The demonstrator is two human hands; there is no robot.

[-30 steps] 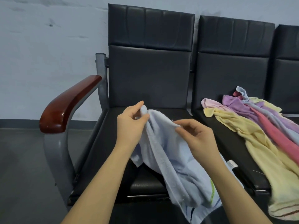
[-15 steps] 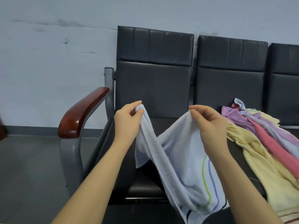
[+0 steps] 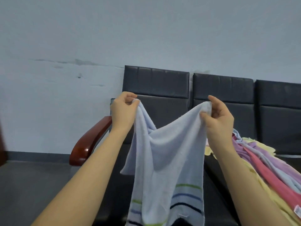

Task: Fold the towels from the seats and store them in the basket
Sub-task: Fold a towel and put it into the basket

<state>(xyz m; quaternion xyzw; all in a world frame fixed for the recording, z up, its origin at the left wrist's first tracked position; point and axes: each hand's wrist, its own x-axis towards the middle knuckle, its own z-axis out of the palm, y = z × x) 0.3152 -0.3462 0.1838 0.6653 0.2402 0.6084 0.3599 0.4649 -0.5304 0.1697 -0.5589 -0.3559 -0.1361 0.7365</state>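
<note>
A light blue towel (image 3: 164,162) with green, blue and dark stripes near its lower end hangs in the air over the left black seat (image 3: 118,190). My left hand (image 3: 124,111) pinches one top corner. My right hand (image 3: 218,118) pinches the other top corner, and the cloth sags between them. A pile of towels (image 3: 263,167) in yellow, pink, purple and pale blue lies on the seat to the right. No basket is in view.
A row of black padded chairs (image 3: 223,88) stands against a pale wall. A red-brown wooden armrest (image 3: 89,142) on a grey post sticks out at the left end. Grey floor (image 3: 27,185) lies to the left.
Both hands have lifted the blue towel higher and moved apart, spreading its top edge. The view has tilted upward, showing more wall.
</note>
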